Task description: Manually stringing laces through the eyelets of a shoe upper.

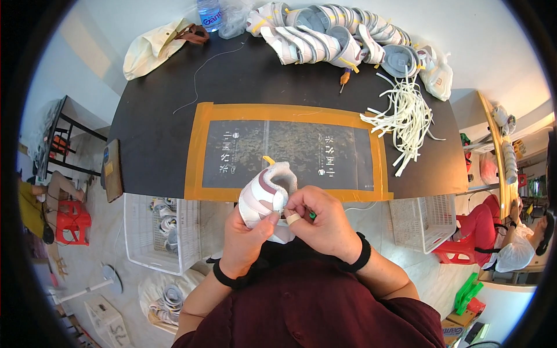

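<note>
At lower centre, the left hand (pixel 246 232) grasps a white-and-maroon shoe upper (pixel 264 194); the right hand (pixel 322 217) pinches a small green-tipped tool (pixel 311 216) at its edge. Stitching seems underway; it needs steady fingers.

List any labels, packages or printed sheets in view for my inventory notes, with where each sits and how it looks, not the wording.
Printed mat: middle of the black table, a dark rectangle with pale print, edged in orange tape.
Bottle label: on the clear water bottle at the table's far edge, blue and white.
Cardboard box: on the floor at lower left, pale, with dark markings.
</note>
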{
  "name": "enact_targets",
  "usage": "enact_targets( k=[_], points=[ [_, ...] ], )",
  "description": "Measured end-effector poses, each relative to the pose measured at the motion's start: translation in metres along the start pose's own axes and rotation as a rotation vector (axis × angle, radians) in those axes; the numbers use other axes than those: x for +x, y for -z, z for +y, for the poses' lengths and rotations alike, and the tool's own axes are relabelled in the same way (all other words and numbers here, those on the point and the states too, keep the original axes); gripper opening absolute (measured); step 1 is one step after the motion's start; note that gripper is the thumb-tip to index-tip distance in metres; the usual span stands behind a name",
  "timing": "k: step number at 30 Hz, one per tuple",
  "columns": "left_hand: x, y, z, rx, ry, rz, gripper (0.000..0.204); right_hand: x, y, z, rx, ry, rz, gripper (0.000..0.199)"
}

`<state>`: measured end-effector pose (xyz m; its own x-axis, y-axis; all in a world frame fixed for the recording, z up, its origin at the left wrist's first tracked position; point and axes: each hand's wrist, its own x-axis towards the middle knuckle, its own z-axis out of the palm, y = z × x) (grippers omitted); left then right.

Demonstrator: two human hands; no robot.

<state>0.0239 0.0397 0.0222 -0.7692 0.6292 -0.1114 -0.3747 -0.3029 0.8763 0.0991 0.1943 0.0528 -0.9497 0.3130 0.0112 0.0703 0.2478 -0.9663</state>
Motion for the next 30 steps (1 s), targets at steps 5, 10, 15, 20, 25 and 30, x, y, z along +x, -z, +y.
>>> enact_targets(
  k=[5, 10, 15, 20, 25, 30],
  points=[
    [-0.002, -0.001, -0.002, 0.053, -0.019, 0.045, 0.035, 0.0, -0.003, 0.008, 0.006, 0.077, 0.039, 0.01],
    [-0.002, -0.002, -0.003, 0.128, -0.063, 0.059, 0.033, 0.0, -0.004, 0.01, 0.022, 0.098, 0.041, 0.01],
    [-0.002, -0.002, -0.004, 0.187, -0.122, 0.044, 0.029, -0.001, -0.002, 0.008, 0.009, 0.035, -0.003, 0.013],
    [-0.003, 0.005, -0.004, 0.216, -0.108, 0.007, 0.029, 0.0, -0.003, 0.011, 0.006, 0.08, 0.026, 0.011],
    [-0.003, 0.005, -0.002, 0.22, -0.076, 0.009, 0.034, 0.0, -0.003, 0.008, -0.003, 0.055, -0.035, 0.017],
    [-0.001, -0.003, -0.003, 0.113, -0.132, 0.107, 0.031, -0.006, 0.006, -0.014, -0.107, 0.196, 0.147, 0.016]
  ],
)
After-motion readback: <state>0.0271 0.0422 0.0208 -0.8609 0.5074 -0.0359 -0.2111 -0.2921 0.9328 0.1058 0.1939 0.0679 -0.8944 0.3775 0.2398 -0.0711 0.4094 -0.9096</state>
